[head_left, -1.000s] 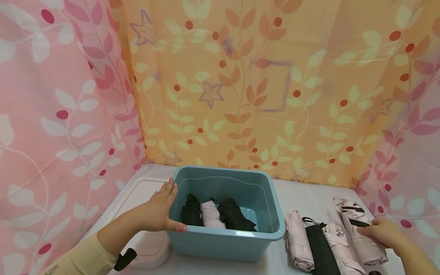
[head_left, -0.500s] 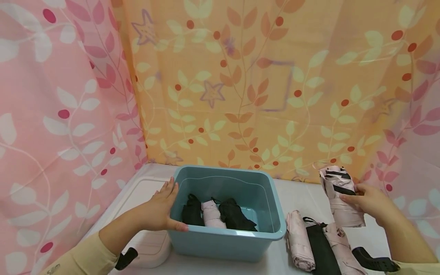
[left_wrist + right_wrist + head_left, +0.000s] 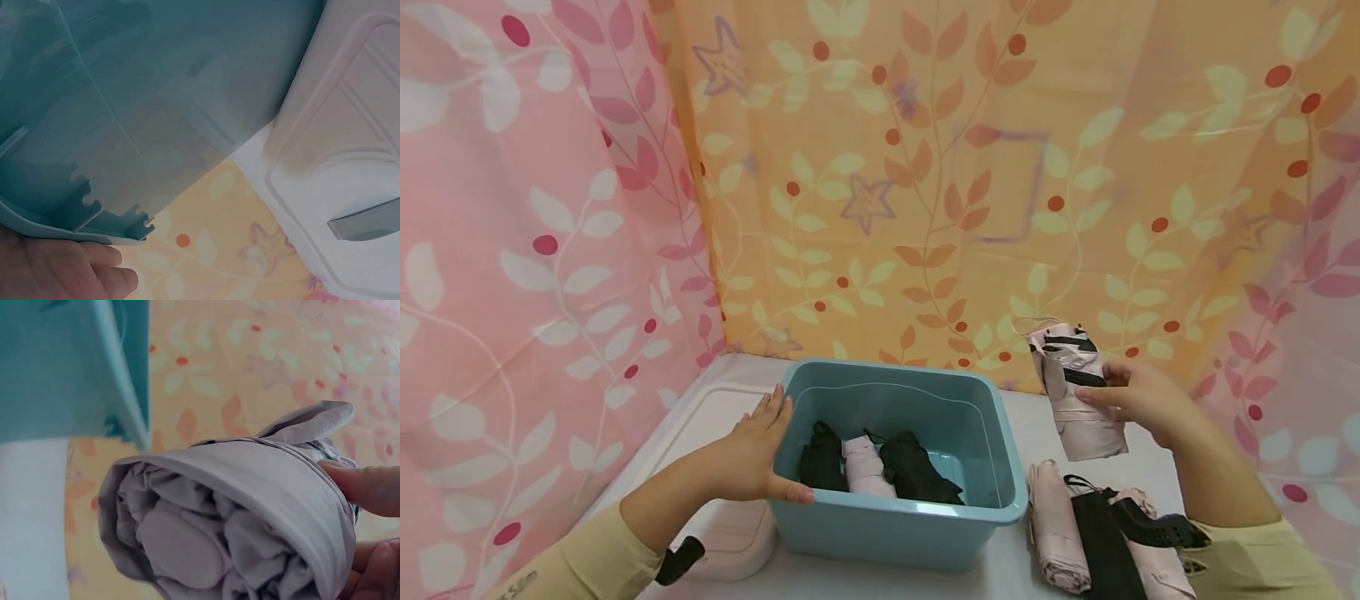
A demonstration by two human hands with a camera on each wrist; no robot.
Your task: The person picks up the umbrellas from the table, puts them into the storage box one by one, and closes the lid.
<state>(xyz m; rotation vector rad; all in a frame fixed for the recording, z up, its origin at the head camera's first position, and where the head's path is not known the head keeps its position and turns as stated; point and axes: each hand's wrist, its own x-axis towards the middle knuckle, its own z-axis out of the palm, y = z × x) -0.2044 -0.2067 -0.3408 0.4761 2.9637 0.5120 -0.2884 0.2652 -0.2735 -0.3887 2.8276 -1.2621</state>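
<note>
My right hand (image 3: 1150, 400) grips a pale pink folded umbrella (image 3: 1086, 433), raised above the table to the right of the blue-green bin (image 3: 895, 533). The right wrist view shows the end of the rolled umbrella (image 3: 281, 487) close up, with my thumb (image 3: 369, 487) on its side. My left hand (image 3: 741, 454) rests against the bin's left front corner, fingers extended along the rim and thumb at the front. Inside the bin lie a black folded umbrella (image 3: 822, 462), a pale pink one (image 3: 865, 469) and another black one (image 3: 917, 473).
Right of the bin lie a pink folded umbrella (image 3: 1058, 529), a black one (image 3: 1105, 546) and another pink one (image 3: 1157, 571), partly hidden by my right wrist strap (image 3: 1157, 525). A white lid (image 3: 730, 533) lies left of the bin. Patterned curtains (image 3: 880, 183) surround the white table.
My right hand has lifted the pink folded umbrella off the table at the far right and carried it up and left toward the bin. The left hand stays on the bin.
</note>
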